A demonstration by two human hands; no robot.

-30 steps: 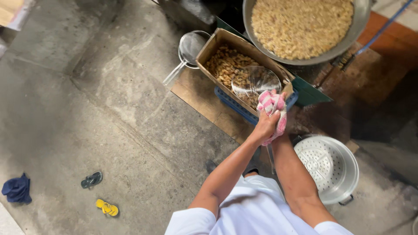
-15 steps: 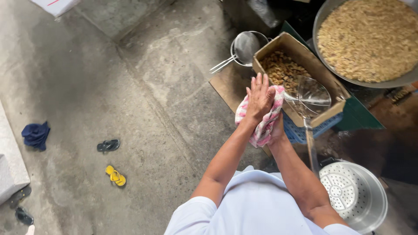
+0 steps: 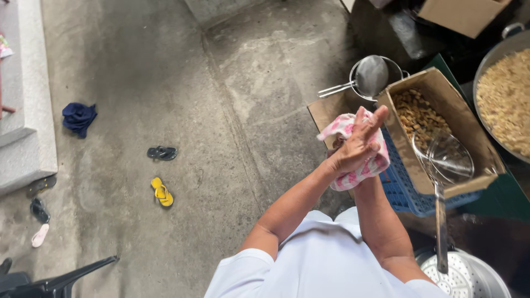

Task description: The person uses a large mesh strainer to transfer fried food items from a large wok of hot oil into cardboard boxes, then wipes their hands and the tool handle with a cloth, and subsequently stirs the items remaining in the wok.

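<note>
A pink and white cloth [image 3: 377, 165] is pressed between my two hands, above the near corner of a cardboard box [image 3: 462, 120]. My left hand [image 3: 359, 144] lies on top of the cloth, palm down with the fingers stretched out together. My right hand [image 3: 369, 186] is underneath, wrapped in the cloth and mostly hidden; only its wrist shows. Both forearms reach forward from my white shirt.
The box holds brown fried pieces and sits on a blue crate [image 3: 402, 194]. A wire skimmer [image 3: 445, 158] rests across the box. A strainer ladle [image 3: 371, 75] lies in a metal bowl behind. A big pan of pale food [image 3: 505, 105] stands right, a perforated pot [image 3: 461, 278] below. Sandals [image 3: 162, 191] lie on the concrete floor.
My hands have come back from over the box toward its near left corner, still rubbing the cloth. The left hand now lies flatter on top. The view has swung left.
</note>
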